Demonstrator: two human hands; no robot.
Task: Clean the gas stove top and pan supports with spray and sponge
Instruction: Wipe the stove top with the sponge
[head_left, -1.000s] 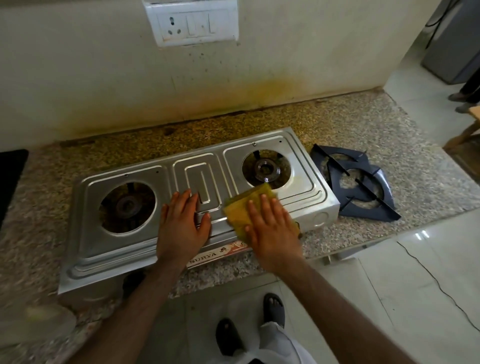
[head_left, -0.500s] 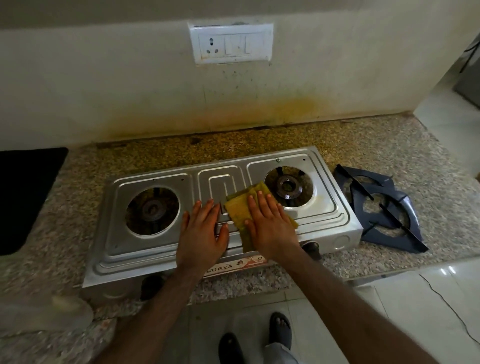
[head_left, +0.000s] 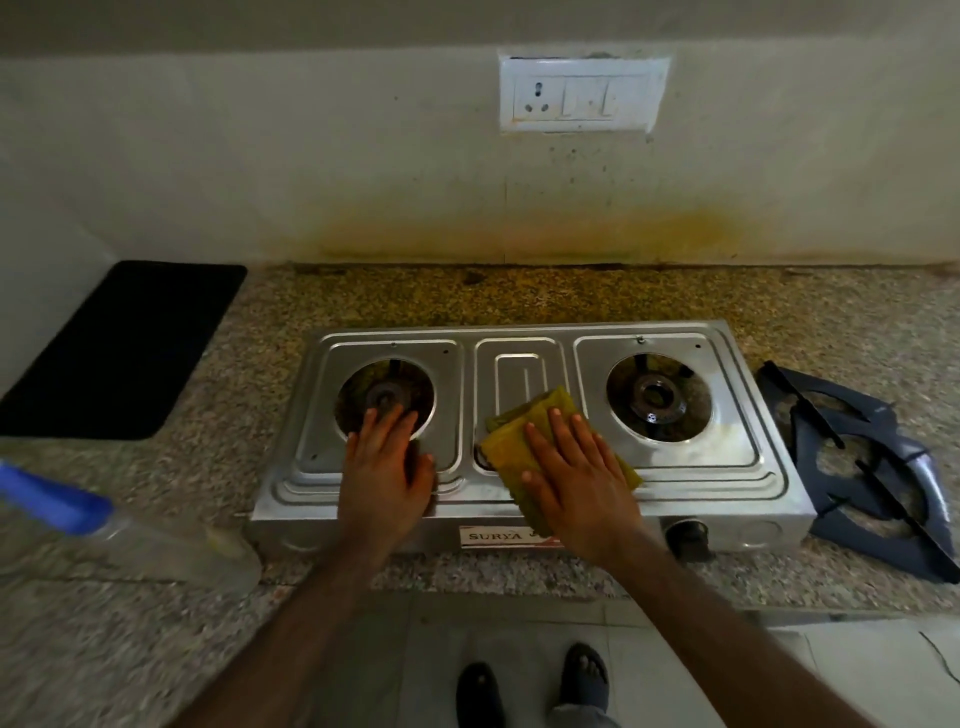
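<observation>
We have both hands on the stove (head_left: 530, 499), which sits on the desk (head_left: 649, 296) in the middle of the frame. Our right hand (head_left: 576, 478) lies flat, fingers straight and spread, pressing the yellow sponge (head_left: 511, 452) onto the centre panel, just left of the right burner (head_left: 655, 397). Flat pressure like this spreads the force over the whole pad, which suits wiping sheet metal. Our left hand (head_left: 387, 467) also lies open, palm down, fingertips reaching the rim of the left burner (head_left: 384, 397); it holds nothing, and we judge it is there to keep the light stove from sliding under the wiping.

The two pan supports (head_left: 872, 467) are stacked on the desk at the right, just beside the stove, presumably lifted off so the top can be reached; they look yet to be cleaned. The spray bottle (head_left: 130, 530) lies blurred at lower left, blue top pointing to the frame edge, near our left arm.

The desk is speckled granite, stained yellowish along the back. A black mat (head_left: 119, 348) sits at the left. The wall (head_left: 311, 182) behind carries a yellow smear above the stove and a switch plate (head_left: 582, 93) at the top. Below the desk edge we see floor tiles and our feet (head_left: 535, 691).
</observation>
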